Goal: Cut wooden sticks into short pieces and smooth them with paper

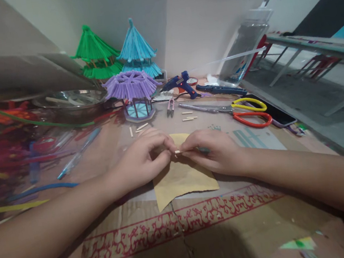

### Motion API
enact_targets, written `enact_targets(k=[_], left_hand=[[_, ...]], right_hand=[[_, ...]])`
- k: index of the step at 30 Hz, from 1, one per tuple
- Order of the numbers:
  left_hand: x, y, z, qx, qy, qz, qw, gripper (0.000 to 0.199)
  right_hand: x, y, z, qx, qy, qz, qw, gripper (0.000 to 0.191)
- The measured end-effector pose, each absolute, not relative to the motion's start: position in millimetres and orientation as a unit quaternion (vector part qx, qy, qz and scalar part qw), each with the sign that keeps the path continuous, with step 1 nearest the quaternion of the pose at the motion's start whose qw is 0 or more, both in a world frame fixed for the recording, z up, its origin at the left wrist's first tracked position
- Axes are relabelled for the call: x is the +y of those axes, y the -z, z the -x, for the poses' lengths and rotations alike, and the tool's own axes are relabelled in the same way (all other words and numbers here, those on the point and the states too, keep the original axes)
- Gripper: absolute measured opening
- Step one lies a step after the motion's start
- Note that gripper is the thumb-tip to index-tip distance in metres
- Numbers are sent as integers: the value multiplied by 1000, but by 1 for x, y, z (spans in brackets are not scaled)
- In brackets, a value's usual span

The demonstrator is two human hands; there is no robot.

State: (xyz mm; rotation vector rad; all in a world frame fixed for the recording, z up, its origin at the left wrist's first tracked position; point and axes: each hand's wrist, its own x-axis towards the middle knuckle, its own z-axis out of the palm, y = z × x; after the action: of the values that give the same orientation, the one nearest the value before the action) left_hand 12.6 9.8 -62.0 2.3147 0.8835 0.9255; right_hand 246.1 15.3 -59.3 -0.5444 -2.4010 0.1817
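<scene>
Between the fingertips of both hands is a short pale wooden stick (177, 151), pinched from each side. My left hand (148, 153) is closed on its left end, and my right hand (215, 148) is closed on its right end. Beneath them lies a yellow-tan sheet (185, 178), perhaps sandpaper, with one uneven edge. Several similar cut sticks (190, 118) lie just beyond the hands. A small pavilion model (137, 95) with a purple pipe-cleaner roof stands behind them.
Green (94, 54) and blue (137, 48) roof models stand at the back. A glue gun (183, 84), small snips (171, 108), scissors (246, 112) and a phone (274, 112) lie right of centre. On the left are a metal bowl (70, 111) and blurred pipe cleaners (3, 157).
</scene>
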Motion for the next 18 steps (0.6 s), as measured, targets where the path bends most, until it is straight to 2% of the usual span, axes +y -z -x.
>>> enact_targets(k=[4,10,18], left_hand=[[8,60,-13,335,-337,-843,254,12],[8,60,-14,337,-332,-844,254,22],[10,59,-11,314,-318,-857,257,25]], right_hand=[[15,58,-246,-912,-83,229,331,7],[15,56,-246,-909,-102,255,313,12],[18,53,-245,-902,-140,265,311,14]])
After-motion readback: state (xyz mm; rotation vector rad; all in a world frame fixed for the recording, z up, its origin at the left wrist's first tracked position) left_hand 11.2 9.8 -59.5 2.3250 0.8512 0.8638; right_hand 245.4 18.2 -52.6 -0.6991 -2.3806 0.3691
